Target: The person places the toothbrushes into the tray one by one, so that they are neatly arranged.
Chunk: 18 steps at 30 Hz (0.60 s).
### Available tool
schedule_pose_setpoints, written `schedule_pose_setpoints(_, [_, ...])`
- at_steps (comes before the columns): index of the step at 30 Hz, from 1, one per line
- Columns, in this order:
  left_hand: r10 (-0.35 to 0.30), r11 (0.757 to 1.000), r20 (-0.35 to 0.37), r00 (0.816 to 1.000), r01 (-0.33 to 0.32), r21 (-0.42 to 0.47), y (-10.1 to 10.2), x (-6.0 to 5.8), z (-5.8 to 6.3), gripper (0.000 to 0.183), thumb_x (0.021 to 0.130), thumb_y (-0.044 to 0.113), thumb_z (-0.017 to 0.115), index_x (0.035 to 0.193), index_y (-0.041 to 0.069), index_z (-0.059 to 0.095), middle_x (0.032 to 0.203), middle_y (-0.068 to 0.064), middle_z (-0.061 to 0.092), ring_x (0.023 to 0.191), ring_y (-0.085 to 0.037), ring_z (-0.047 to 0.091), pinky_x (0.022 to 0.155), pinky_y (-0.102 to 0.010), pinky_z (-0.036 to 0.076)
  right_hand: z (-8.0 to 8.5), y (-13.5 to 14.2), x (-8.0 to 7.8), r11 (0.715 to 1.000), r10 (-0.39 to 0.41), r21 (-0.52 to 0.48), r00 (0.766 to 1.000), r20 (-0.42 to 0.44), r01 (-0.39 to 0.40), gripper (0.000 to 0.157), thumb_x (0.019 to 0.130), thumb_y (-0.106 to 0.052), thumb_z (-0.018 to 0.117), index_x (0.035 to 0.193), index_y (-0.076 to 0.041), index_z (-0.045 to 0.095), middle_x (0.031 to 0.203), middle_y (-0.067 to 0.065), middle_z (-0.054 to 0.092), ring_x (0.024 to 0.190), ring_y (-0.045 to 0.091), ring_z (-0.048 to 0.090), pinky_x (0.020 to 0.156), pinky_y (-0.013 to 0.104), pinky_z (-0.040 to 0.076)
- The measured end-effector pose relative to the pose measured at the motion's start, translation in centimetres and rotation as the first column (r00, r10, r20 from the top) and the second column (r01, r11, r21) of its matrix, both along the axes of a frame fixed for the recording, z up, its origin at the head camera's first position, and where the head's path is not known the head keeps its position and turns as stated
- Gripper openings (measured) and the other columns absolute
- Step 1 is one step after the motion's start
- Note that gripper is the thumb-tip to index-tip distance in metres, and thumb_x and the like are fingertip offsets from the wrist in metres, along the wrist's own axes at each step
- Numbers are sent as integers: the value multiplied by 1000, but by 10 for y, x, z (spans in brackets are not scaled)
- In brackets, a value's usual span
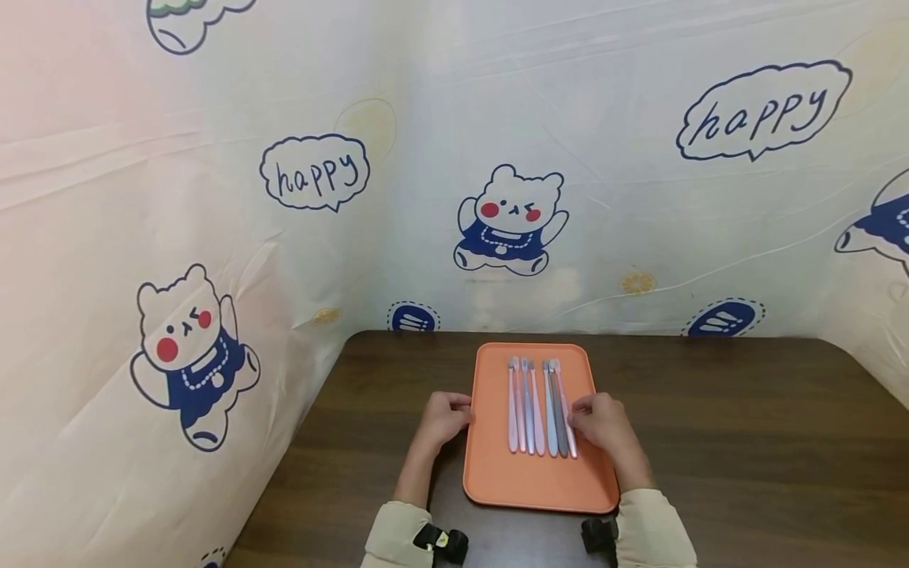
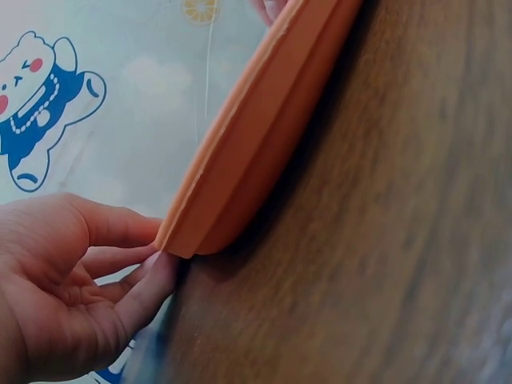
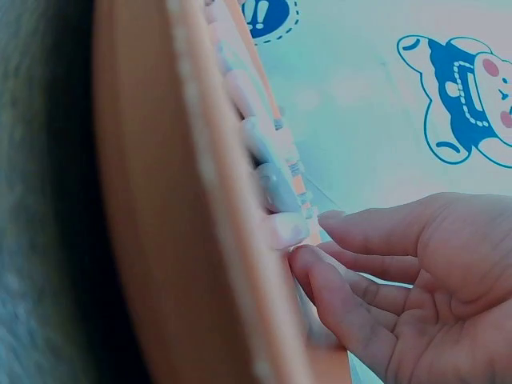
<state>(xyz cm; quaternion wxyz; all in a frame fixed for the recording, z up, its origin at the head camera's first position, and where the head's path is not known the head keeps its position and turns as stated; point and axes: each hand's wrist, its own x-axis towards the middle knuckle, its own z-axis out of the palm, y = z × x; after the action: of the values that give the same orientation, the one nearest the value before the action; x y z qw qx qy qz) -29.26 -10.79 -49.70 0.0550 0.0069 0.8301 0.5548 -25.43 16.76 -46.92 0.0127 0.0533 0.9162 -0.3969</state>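
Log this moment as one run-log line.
left hand: touches orange tray left rim | right hand: fingertips on toothbrushes | tray: flat on table

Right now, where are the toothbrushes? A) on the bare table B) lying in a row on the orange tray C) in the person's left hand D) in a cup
B: the toothbrushes lie side by side on the orange tray, with the right hand at the outermost one and the left hand at the tray's left edge.

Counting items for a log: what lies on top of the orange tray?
Six toothbrushes lie side by side on the orange tray; the right hand covers part of the outermost one.
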Motion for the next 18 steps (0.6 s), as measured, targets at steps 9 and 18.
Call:
schedule_pose_setpoints(9, [-63,997,-5,998,63,-39,0,1,10,36,88,1,64,123,-9,68,109,-23,73,89,-21,68,76,-32,60,0,7,1,997,-5,-74,1000,-15,4,30,94,-6,63,119,9,68,96,20,73,72,16,65,64,30,56])
schedule_pose_setpoints(18, [-141,988,-27,990,139,-72,-11,5,18,37,96,7,63,132,-5,63,126,-24,68,109,-31,68,90,-43,60,-4,18,5,990,-51,-139,986,-159,29,29,99,-8,59,124,4,68,109,23,71,85,24,66,66,26,55])
